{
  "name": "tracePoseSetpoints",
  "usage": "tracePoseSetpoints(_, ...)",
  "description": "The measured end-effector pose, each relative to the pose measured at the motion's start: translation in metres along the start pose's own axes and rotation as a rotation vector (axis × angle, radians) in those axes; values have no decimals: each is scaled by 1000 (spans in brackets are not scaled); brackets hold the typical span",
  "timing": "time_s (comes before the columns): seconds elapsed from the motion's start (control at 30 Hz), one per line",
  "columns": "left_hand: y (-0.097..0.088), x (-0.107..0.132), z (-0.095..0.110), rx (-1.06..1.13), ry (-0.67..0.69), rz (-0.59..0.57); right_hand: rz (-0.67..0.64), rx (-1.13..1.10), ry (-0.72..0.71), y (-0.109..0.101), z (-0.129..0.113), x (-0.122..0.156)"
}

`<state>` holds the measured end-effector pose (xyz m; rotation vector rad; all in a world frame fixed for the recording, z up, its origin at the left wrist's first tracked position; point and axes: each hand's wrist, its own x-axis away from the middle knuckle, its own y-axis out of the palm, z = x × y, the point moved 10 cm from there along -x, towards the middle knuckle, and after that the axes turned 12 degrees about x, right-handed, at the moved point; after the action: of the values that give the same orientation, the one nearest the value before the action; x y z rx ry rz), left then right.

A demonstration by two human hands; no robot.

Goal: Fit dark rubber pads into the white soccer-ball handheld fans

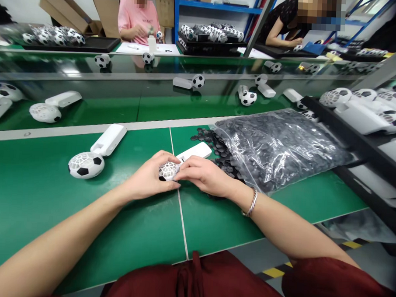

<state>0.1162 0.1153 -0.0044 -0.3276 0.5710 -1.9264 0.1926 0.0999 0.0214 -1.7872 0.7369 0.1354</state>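
A white ball with holes (168, 171) is held up between both hands, just over the green surface (35, 194). The left hand (147, 174) and right hand (205, 175) press in, and both grips pinch it. Few black bits show on it, and many holes look open. It is round, so it has no long side. A white handle (194, 152) lies just behind it, its long side pointing up and right. A bag of black bits (277, 147) lies near.

The openwork ball shell (168, 171) is smooth white plastic, the bag (280, 147) glossy clear plastic, the table (51, 212) glossy green, the bracelet (252, 202) polished metal.
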Motion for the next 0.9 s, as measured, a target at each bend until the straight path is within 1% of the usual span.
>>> tracePoseSetpoints(0.07, 1, 0, 1, -4, 13, 42, 13, 43, -30, 3, -3, -2)
tracePoseSetpoints(0.13, 1, 1, 1, -2, 28, 72, 43, 37, -21, 4, -2, -3)
tracePoseSetpoints(0.23, 1, 2, 3, 2, 47, 100, 90, -7, 32, 2, 5, -5)
tracePoseSetpoints(0.37, 1, 3, 2, -15, 36, 120, 149, -15, 137, -3, 23, -6)
tracePoseSetpoints(0.5, -2, 3, 1, -24, 38, 185, 109, 26, 205, 0, 35, -7)
tracePoseSetpoints(0.6, 0, 5, 1, -13, 65, 209, 75, 37, 240, 4, 37, -8)
tracePoseSetpoints(0.7, 0, 6, 2, 23, 73, 209, 74, 58, 260, 2, 35, -8)
tracePoseSetpoints(0.8, -7, 5, 1, 93, 10, 211, 89, 88, 265, -9, 36, -5)
tracePoseSetpoints(0.87, -21, -2, 3, 96, -19, 229, 131, 191, 315, -26, 46, 3)
tracePoseSetpoints(0.9, -32, -8, 5, 80, -22, 251, 139, 282, 356, -35, 54, 9)
